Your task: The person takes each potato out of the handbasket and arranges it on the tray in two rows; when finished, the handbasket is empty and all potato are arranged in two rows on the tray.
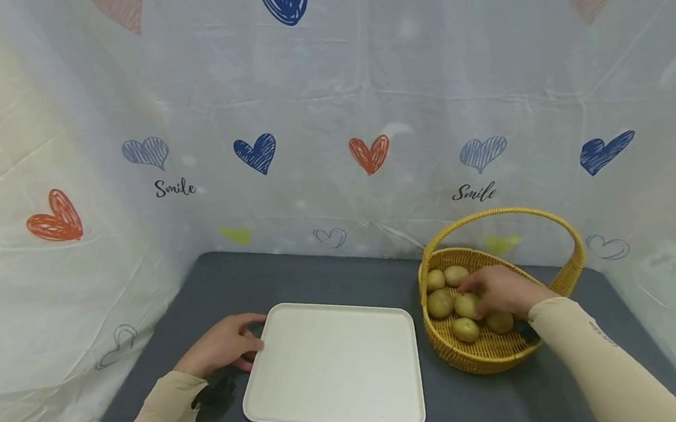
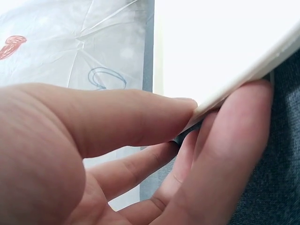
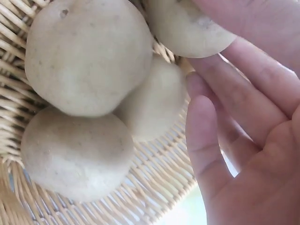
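Observation:
A white rectangular tray point(image 1: 338, 367) lies on the dark tabletop. My left hand point(image 1: 226, 344) grips its left edge; in the left wrist view the thumb point(image 2: 140, 115) presses on the rim of the tray point(image 2: 225, 51) with other fingers below it. Toward the back right stands a yellow wicker basket point(image 1: 476, 363) with a tall handle, holding several potatoes. Inside it, my right hand point(image 1: 504, 289) holds a potato point(image 1: 465, 305) between thumb and fingers. In the right wrist view that potato point(image 3: 187, 33) sits partly covered by the hand point(image 3: 253, 112), beside a larger potato point(image 3: 89, 56).
More potatoes lie around the right hand in the basket, among them one potato point(image 1: 465, 330) near the front wall. The basket's handle point(image 1: 509, 209) arches over the right hand. A white curtain point(image 1: 324, 101) printed with hearts hangs behind the table point(image 1: 319, 277).

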`<action>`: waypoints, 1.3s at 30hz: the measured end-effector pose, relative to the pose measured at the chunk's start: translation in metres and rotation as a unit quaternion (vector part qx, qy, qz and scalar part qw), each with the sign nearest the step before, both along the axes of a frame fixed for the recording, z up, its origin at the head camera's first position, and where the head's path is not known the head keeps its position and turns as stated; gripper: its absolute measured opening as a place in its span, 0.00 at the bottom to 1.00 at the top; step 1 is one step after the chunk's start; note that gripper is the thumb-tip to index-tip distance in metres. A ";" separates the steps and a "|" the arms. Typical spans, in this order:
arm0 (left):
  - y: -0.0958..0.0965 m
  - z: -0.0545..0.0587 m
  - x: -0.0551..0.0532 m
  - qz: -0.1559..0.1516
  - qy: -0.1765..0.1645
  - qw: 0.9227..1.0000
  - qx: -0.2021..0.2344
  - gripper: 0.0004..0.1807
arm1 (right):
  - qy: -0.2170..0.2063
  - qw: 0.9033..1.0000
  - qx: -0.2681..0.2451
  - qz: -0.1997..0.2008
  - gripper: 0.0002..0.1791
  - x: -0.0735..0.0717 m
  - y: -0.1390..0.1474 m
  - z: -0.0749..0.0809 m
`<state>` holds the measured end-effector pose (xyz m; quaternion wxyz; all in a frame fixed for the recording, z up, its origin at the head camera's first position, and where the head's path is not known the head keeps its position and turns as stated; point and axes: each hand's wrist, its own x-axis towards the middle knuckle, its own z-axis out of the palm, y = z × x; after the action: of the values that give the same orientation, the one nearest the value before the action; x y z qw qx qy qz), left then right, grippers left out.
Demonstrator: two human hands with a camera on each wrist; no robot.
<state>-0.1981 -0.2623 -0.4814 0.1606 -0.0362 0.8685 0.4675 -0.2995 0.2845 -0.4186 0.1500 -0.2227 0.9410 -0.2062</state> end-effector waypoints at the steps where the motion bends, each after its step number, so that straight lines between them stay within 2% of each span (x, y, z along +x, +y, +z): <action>1: -0.001 0.000 0.000 -0.001 0.001 1.000 0.002 0.37 | 0.002 1.000 -0.001 -0.003 0.32 -0.001 0.000 0.002; 6: -0.004 0.000 0.001 0.002 -0.004 1.000 0.013 0.37 | 0.009 0.999 -0.007 -0.032 0.33 0.003 0.002 0.016; 11: -0.007 0.000 0.001 -0.002 -0.006 1.000 0.015 0.39 | 0.021 0.998 -0.037 -0.053 0.31 0.017 -0.007 0.030; 22: -0.015 -0.003 0.002 0.000 -0.002 0.999 0.034 0.40 | 0.086 0.992 -0.084 -0.046 0.32 0.062 -0.052 0.032; 27: -0.014 -0.004 0.000 -0.003 0.005 0.999 0.033 0.39 | 0.096 0.987 -0.116 -0.056 0.35 0.082 -0.078 0.034; 32: -0.011 -0.005 -0.003 -0.005 0.007 1.000 0.028 0.39 | 0.086 0.984 -0.151 -0.045 0.31 0.092 -0.111 0.024; 39: -0.006 -0.004 -0.006 -0.012 0.006 0.999 0.042 0.40 | 0.087 0.980 -0.174 -0.031 0.28 0.083 -0.170 -0.002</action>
<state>-0.2041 -0.2684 -0.4854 0.1628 -0.0163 0.8492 0.5020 -0.2168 0.1142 -0.4206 0.0203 -0.2332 0.9067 -0.3509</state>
